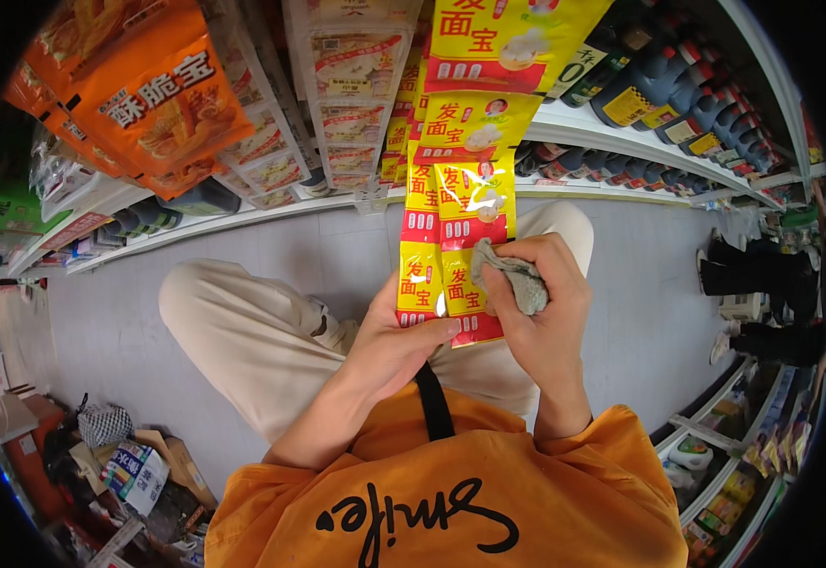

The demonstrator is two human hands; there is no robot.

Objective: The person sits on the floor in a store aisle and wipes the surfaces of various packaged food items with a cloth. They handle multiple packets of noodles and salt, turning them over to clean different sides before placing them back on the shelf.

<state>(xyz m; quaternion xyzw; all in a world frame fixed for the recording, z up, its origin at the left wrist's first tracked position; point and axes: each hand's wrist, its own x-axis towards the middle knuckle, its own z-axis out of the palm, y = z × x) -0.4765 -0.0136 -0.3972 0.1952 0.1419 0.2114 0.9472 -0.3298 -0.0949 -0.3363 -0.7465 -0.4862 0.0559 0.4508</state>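
Strips of yellow and red sachets (477, 195) hang down from above in front of me, joined end to end. My left hand (409, 341) holds the lower ends, its thumb across the front near the bottom sachets. A crumpled grey-green cloth (516, 277) is gripped in my right hand (551, 305) and touches the front of a lower sachet on the right strip. Behind the sachets hang further strips of the same kind. Clear strips of pale packets (353, 92) hang to their left, and orange snack bags (161, 99) hang farther left.
Dark sauce bottles (626, 96) fill the shelves (597, 135) at the right. Lower left, a cardboard box (186, 461) and bags stand on the floor (122, 326). At the far right are people's dark-clothed legs (753, 270). More stocked shelves (711, 433) run along the lower right.
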